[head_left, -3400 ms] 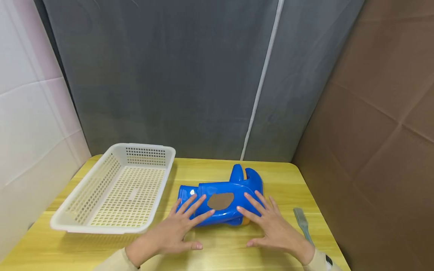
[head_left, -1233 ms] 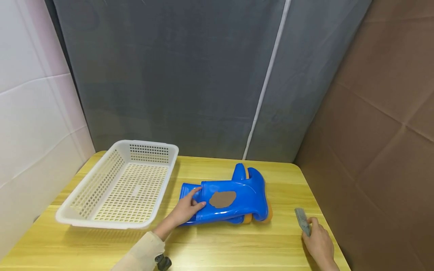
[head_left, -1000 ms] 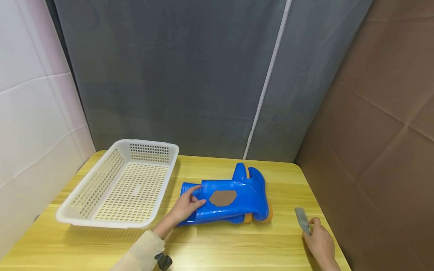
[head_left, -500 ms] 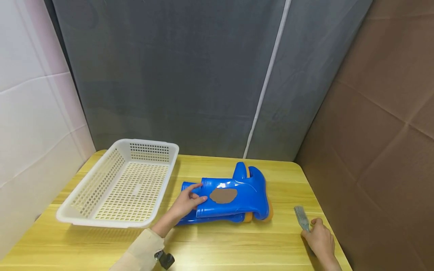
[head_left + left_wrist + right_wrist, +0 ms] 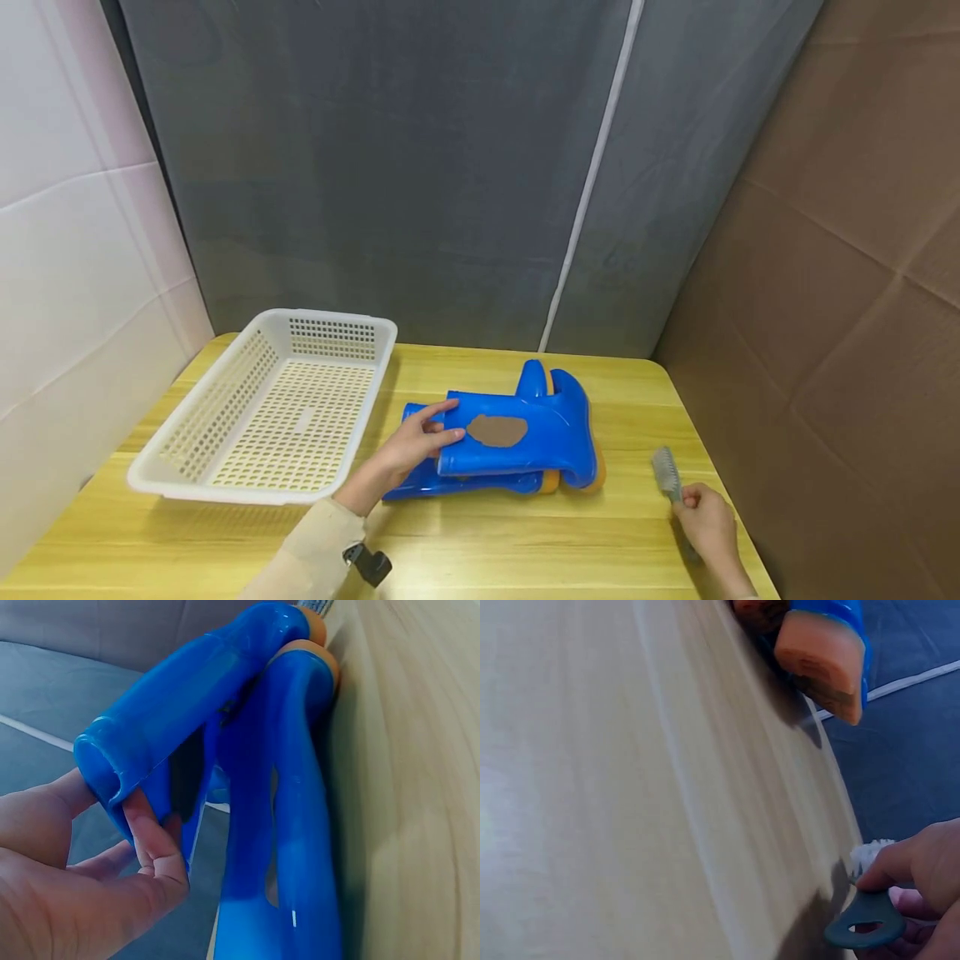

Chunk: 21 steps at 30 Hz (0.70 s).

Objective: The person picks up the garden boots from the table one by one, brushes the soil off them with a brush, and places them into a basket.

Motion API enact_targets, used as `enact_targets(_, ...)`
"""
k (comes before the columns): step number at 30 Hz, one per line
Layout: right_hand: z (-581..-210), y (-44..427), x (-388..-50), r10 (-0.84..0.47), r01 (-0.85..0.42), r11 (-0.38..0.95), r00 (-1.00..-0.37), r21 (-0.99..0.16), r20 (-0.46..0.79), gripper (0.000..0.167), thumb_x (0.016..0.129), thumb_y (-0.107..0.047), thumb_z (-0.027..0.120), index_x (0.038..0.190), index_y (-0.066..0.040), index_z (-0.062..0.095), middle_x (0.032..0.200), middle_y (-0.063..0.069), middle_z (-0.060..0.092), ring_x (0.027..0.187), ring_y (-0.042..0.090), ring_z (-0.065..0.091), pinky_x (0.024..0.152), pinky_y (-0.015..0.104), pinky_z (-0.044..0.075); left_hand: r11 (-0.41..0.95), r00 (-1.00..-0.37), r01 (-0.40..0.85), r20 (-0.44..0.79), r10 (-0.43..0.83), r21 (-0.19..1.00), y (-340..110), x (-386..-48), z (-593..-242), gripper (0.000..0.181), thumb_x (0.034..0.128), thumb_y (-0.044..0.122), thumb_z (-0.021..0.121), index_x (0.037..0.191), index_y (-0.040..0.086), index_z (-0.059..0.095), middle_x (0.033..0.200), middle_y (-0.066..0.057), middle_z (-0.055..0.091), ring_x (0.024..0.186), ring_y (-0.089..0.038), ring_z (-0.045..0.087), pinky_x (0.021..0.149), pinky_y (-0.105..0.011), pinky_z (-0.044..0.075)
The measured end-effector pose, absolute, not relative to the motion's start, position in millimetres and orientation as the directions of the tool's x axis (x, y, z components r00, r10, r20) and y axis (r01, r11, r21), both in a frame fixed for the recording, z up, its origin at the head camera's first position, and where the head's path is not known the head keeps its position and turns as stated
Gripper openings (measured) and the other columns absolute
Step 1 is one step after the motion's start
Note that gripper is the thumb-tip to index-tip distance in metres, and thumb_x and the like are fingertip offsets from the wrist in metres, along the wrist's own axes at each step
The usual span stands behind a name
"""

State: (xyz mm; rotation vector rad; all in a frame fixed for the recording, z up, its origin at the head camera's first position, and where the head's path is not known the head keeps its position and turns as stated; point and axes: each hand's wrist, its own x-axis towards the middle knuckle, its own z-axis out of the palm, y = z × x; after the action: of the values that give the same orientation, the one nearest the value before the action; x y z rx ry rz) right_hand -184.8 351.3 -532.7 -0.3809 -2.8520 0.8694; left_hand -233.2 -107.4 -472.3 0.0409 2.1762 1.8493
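Note:
Two blue rain boots with orange soles lie on the table, one over the other. The upper boot [image 5: 558, 433], with a brown patch [image 5: 497, 431] on its shaft, has its top end raised off the lower boot [image 5: 480, 485]. My left hand [image 5: 408, 446] pinches the rim of that raised shaft, fingers and thumb at its opening in the left wrist view. At the right, my right hand [image 5: 708, 525] grips a small brush [image 5: 666, 473] by its handle, bristles showing. The right wrist view shows its grey-green handle [image 5: 866, 919] with a hole and white bristles [image 5: 866, 855].
A white perforated plastic basket [image 5: 360, 437] stands at the left of the wooden table [image 5: 495, 550]. Dark grey cloth [image 5: 390, 183] hangs behind, a white sheet [image 5: 82, 250] at left and a brown one [image 5: 840, 317] at right.
Both hands were spread above the boots at first. My left hand has since taken the upper boot's rim and lifted it; my right hand has taken the brush and turned its bristles into sight.

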Motion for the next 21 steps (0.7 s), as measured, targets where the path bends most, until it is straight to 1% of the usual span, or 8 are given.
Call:
enact_targets(3, -526.8, 351.8, -185.8, 0.275, 0.171, 0.798, -0.957, -0.578, 0.097, 0.026, 0.082, -0.006, 0.064, 0.103, 0.009, 0.067, 0.084, 0.013, 0.069, 0.070, 0.018, 0.059, 0.059, 0.027, 0.045, 0.160, -0.958, -0.171, -0.202, 0.203, 0.972, -105.4, -234.6, -468.9, 0.062, 0.0922, 0.025, 0.071, 0.149, 0.019, 0.045, 0.120, -0.014, 0.055, 0.096, -0.018, 0.055, 0.077, -0.029, 0.052)
enact_targets(7, -516.3, 349.7, -188.6, 0.276, 0.141, 0.797, -0.950, -0.588, 0.145, 0.025, 0.083, -0.005, 0.062, 0.104, 0.007, 0.067, 0.086, 0.014, 0.070, 0.065, 0.014, 0.056, 0.055, 0.024, 0.043, 0.159, -0.956, -0.167, -0.199, 0.214, 0.973, -100.6, -237.1, -462.4, 0.062, 0.0907, 0.027, 0.073, 0.147, 0.021, 0.047, 0.132, -0.018, 0.053, 0.103, -0.021, 0.057, 0.080, -0.031, 0.053)
enact_targets(10, -507.7, 344.9, -191.3, 0.283, 0.118, 0.798, -0.939, -0.591, 0.195, 0.021, 0.083, -0.005, 0.063, 0.102, 0.004, 0.068, 0.088, 0.014, 0.070, 0.063, 0.011, 0.055, 0.053, 0.023, 0.042, 0.170, -0.946, -0.159, -0.199, 0.254, 0.973, -95.5, -237.6, -457.2, 0.064, 0.0908, 0.027, 0.072, 0.148, 0.021, 0.046, 0.136, -0.023, 0.049, 0.094, -0.022, 0.060, 0.081, -0.035, 0.054)
enact_targets(13, -497.9, 337.9, -193.8, 0.277, 0.091, 0.795, -0.934, -0.600, 0.226, 0.019, 0.085, -0.005, 0.064, 0.103, 0.001, 0.068, 0.089, 0.014, 0.071, 0.063, 0.007, 0.055, 0.052, 0.023, 0.042, 0.166, -0.929, -0.175, -0.219, 0.300, 0.971, -89.8, -236.5, -453.9, 0.064, 0.0917, 0.026, 0.071, 0.149, 0.021, 0.044, 0.142, -0.026, 0.042, 0.087, -0.018, 0.059, 0.079, -0.034, 0.053)
enact_targets(16, -487.7, 329.8, -196.4, 0.251, 0.053, 0.790, -0.937, -0.610, 0.244, 0.020, 0.087, -0.007, 0.064, 0.106, -0.001, 0.068, 0.090, 0.012, 0.071, 0.065, 0.003, 0.054, 0.053, 0.021, 0.041, 0.139, -0.902, -0.224, -0.259, 0.344, 0.965, -84.8, -235.2, -453.4, 0.064, 0.0925, 0.026, 0.070, 0.150, 0.025, 0.042, 0.135, -0.024, 0.045, 0.078, -0.014, 0.054, 0.072, -0.028, 0.049)
enact_targets(18, -481.3, 324.2, -197.5, 0.215, 0.012, 0.790, -0.942, -0.613, 0.259, 0.021, 0.088, -0.007, 0.064, 0.107, 0.000, 0.068, 0.090, 0.012, 0.071, 0.066, 0.003, 0.053, 0.052, 0.021, 0.042, 0.120, -0.886, -0.251, -0.278, 0.370, 0.960, -81.6, -234.8, -454.3, 0.066, 0.0927, 0.025, 0.070, 0.151, 0.026, 0.040, 0.129, -0.022, 0.047, 0.077, -0.015, 0.053, 0.071, -0.028, 0.047)
enact_targets(20, -475.9, 318.4, -198.8, 0.184, -0.026, 0.791, -0.942, -0.611, 0.280, 0.020, 0.088, -0.006, 0.065, 0.107, -0.001, 0.067, 0.090, 0.012, 0.072, 0.066, 0.003, 0.052, 0.053, 0.021, 0.041, 0.119, -0.879, -0.252, -0.279, 0.385, 0.960, -78.7, -233.8, -454.3, 0.069, 0.0919, 0.026, 0.071, 0.153, 0.027, 0.038, 0.133, -0.023, 0.047, 0.086, -0.015, 0.059, 0.076, -0.031, 0.054)
enact_targets(21, -473.5, 315.5, -199.3, 0.169, -0.044, 0.790, -0.943, -0.612, 0.286, 0.020, 0.089, -0.006, 0.066, 0.108, -0.001, 0.067, 0.089, 0.012, 0.072, 0.066, 0.003, 0.052, 0.052, 0.021, 0.041, 0.121, -0.877, -0.247, -0.275, 0.393, 0.961, -77.2, -233.5, -454.3, 0.071, 0.0915, 0.026, 0.072, 0.153, 0.028, 0.036, 0.138, -0.024, 0.046, 0.094, -0.018, 0.062, 0.082, -0.035, 0.056)
